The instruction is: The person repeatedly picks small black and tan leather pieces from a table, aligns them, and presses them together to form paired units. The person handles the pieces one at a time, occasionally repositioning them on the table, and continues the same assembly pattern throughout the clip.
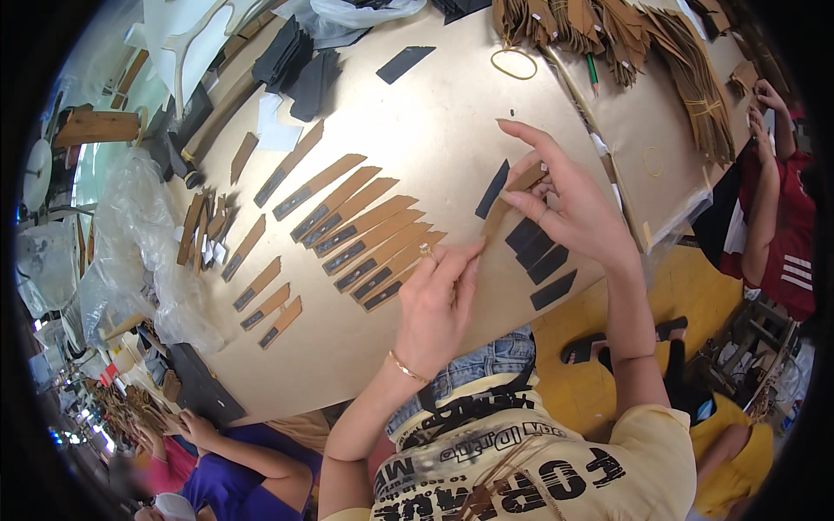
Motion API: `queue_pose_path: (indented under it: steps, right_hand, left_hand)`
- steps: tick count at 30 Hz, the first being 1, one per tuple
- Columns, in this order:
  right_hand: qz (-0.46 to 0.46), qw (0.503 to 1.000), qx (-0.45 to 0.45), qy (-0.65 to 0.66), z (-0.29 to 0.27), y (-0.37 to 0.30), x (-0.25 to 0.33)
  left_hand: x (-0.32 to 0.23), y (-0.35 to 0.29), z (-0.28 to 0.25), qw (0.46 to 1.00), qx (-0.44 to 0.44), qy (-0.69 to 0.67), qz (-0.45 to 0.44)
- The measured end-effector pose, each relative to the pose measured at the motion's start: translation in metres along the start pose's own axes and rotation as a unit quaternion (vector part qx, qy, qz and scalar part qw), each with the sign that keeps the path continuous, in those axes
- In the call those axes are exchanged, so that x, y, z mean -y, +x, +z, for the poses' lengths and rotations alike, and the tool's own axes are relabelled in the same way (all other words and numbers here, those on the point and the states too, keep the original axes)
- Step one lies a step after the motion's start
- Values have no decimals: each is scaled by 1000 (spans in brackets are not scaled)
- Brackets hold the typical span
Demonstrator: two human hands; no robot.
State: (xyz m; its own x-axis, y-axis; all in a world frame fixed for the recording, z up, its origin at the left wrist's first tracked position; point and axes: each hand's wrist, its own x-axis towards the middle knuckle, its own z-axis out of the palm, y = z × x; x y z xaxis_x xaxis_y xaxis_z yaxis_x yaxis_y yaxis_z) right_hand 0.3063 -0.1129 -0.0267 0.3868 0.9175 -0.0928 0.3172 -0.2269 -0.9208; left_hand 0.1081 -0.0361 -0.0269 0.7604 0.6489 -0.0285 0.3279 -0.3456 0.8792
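A brown leather-like strip [495,219] is stretched between my two hands above the table. Its lower end is pinched by the fingertips of my left hand [434,291]. My right hand [565,204] grips the upper part between thumb and fingers, with the index finger raised. Just beneath my right hand lie several small black pieces [546,265], and another black piece [493,189] rests left of its fingers. To the left of my hands, brown strips with black patches at their lower ends [347,252] are laid out in slanted, overlapping rows.
Bundled brown strips [695,95], a green pencil [592,76] and a rubber band [514,63] lie at the far right. Black pieces [285,56] are stacked at the far left, above crumpled clear plastic [143,252]. Other people sit at both sides.
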Motion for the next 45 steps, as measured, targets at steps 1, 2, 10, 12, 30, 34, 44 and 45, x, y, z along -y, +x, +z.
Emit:
queue_pose_path:
  steps: [1,2,10,12,30,34,44,45]
  right_hand:
    - [5,1000,7,-9,0,2,0]
    - [-5,1000,12,-20,0,4,0]
    - [38,999,28,-12,-3,8,1]
    - [31,999,30,-17,-3,8,0]
    - [65,998,7,-3,1,11,-4]
    - [68,998,9,-5,1,11,-4]
    - [72,997,18,-14,0,13,-3]
    - [72,997,17,-12,0,13,-3]
  left_hand:
    - [1,0,0,1000,2,10,-1]
    - [2,0,0,1000,6,21,-5]
    - [4,-1,2,999,36,24,4]
    - [1,-3,2,998,57,20,-17]
    - [1,7,2,994,94,9,-54]
    - [1,9,1,994,98,26,-36]
    - [0,8,2,993,104,24,-50]
    - [1,8,2,992,108,26,-54]
